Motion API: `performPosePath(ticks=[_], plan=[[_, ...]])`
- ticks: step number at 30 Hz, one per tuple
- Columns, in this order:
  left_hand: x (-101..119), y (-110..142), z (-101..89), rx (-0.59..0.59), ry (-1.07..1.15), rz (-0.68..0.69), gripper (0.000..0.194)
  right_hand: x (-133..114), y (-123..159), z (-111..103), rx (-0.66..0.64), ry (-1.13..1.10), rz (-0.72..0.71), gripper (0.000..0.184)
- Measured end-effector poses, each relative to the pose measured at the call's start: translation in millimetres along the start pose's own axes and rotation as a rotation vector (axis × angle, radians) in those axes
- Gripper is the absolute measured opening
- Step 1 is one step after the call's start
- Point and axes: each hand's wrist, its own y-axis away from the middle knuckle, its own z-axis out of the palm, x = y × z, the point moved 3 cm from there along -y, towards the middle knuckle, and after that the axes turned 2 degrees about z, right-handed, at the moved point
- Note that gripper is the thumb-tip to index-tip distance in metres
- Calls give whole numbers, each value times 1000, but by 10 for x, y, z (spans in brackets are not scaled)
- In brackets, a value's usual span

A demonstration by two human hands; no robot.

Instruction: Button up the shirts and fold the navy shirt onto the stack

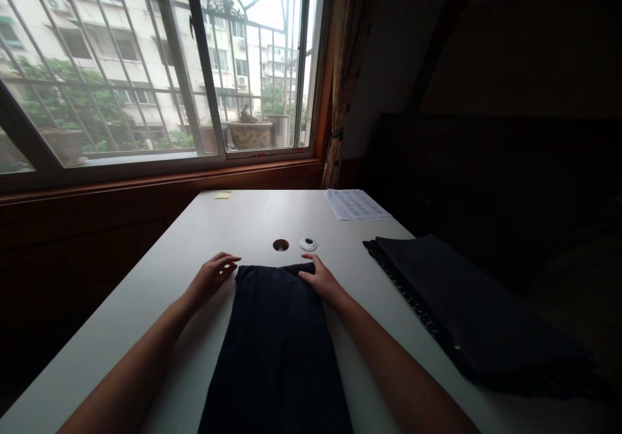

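A long piece of dark navy cloth (279,350) lies flat on the white table (160,285) and runs toward me, past the lower edge of the view. My left hand (214,275) is beside its far left corner, fingers apart, with nothing visible in them. At the far right corner, my right hand (323,280) has its thumb on top of the cloth and a finger beyond the edge. A small dark fold of the cloth shows between them. The other fingers of that hand are partly hidden.
A stack of folded dark cloth (451,298) lies along the table's right side. Printed sheets (357,204) and a yellow sticky note (223,195) are at the far edge. Beyond my hands are a round cable hole (280,245) and its white cover (308,245). A barred window (247,65) stands behind.
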Motion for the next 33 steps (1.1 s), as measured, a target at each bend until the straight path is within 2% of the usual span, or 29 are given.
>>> performPosePath(ticks=[5, 11, 21, 27, 33], plan=[[-152, -124, 117, -100, 37, 112, 28, -9, 29, -28, 31, 32, -34, 53], [-220, -90, 109, -132, 2, 185, 25, 18, 16, -29, 43, 39, -56, 52], [-202, -99, 102, -164, -99, 264, 23, 3, 23, -28, 46, 36, -55, 52], [-193, -101, 128, -177, -285, 363, 25, 8, 17, -21, 47, 45, -48, 51], [-131, -105, 128, -192, -345, 355, 26, 17, 16, -25, 48, 52, -40, 51]])
